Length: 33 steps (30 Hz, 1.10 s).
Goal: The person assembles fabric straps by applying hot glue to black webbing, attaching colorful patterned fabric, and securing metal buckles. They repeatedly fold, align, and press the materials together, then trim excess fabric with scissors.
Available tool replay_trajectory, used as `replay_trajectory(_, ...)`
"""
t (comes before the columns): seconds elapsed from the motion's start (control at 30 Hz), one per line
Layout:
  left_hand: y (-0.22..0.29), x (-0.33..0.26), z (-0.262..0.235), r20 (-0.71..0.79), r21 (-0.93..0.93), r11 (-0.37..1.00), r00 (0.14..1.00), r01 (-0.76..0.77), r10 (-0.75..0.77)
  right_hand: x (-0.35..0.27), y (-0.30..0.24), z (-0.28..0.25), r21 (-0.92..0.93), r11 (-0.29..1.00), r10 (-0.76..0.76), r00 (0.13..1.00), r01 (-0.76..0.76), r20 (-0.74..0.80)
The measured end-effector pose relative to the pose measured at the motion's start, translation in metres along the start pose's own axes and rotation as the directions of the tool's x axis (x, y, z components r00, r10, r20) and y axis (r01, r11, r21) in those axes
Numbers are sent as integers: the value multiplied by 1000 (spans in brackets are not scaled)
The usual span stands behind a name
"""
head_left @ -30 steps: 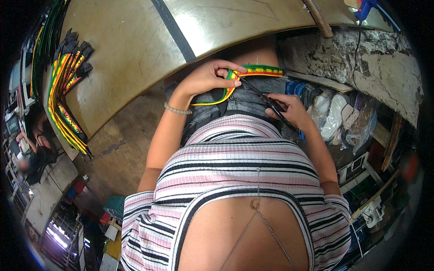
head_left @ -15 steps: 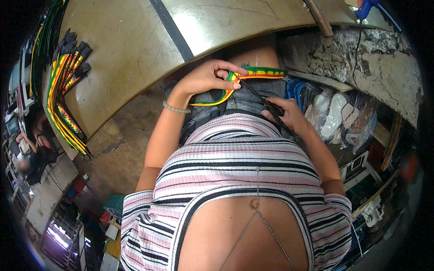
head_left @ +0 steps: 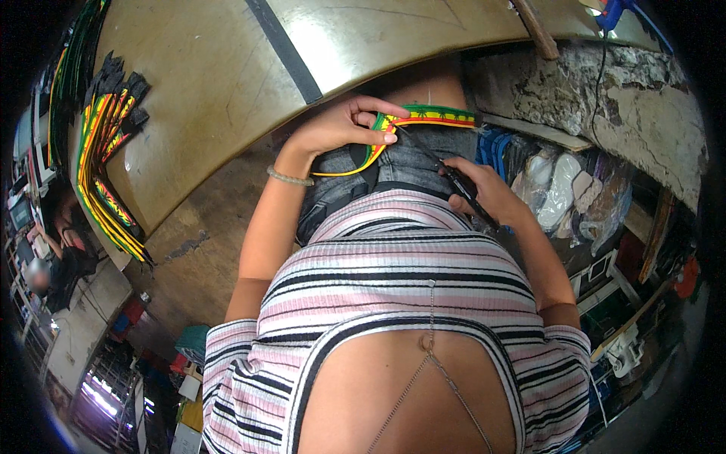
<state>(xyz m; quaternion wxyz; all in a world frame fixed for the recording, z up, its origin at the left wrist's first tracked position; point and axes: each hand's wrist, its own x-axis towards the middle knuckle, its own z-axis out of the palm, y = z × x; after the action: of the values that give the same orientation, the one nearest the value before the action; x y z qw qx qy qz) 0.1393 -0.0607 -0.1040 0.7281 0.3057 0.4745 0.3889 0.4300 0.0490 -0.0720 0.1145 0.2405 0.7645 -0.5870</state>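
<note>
Left hand (head_left: 340, 129) pinching striped band (head_left: 423, 117), right hand (head_left: 476, 193) gripping black tool (head_left: 446, 175)

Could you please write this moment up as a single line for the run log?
left hand: pinching striped woven band | right hand: gripping thin black tool, tip at band | table: more bands laid out

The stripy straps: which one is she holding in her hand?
The single green, yellow and red strap pinched in her left hand above her lap. The other straps lie bundled on the tan tabletop far to her left, untouched.
</note>
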Motion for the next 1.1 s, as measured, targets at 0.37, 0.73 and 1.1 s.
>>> replay_trajectory(0.37, -1, 1, 1, 6, 4, 1000, 1000, -13, 13, 4, -9, -1, 48, 992, 112, 994, -113, 19)
replay_trajectory(0.73, -6, 5, 4, -3, 31, 998, 999, -47, 47, 5, -5, 3, 29, 985, 168, 986, -169, 11)
replay_trajectory(1.1, -8, 4, 3, -2, 55, 998, 1000, -22, 22, 6, -11, 9, 9, 983, 184, 982, -183, -48)
